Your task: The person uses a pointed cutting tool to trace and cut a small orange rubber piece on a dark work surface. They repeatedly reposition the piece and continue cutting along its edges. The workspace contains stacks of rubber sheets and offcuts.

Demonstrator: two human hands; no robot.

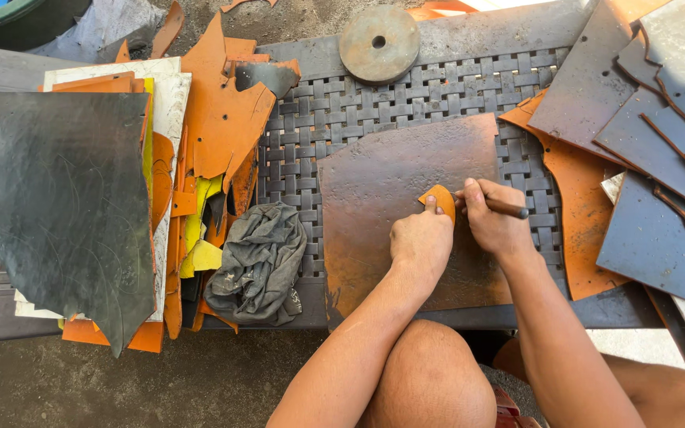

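A brown leather sheet (390, 174) lies on a dark woven plastic table (342, 111). My left hand (420, 242) presses a small orange leaf-shaped template (442, 198) flat on the sheet, thumb on its edge. My right hand (493, 222) grips a brown-handled tool (507, 208) like a pen, with its tip at the template's right edge. Both forearms reach in from below, over my bare knees.
A crumpled grey rag (259, 265) lies left of the sheet. Stacked orange and yellow scraps (216, 127) and a large dark hide (57, 206) fill the left. Dark leather pieces (660, 135) overlap at right. A round metal disc (379, 43) sits at the back.
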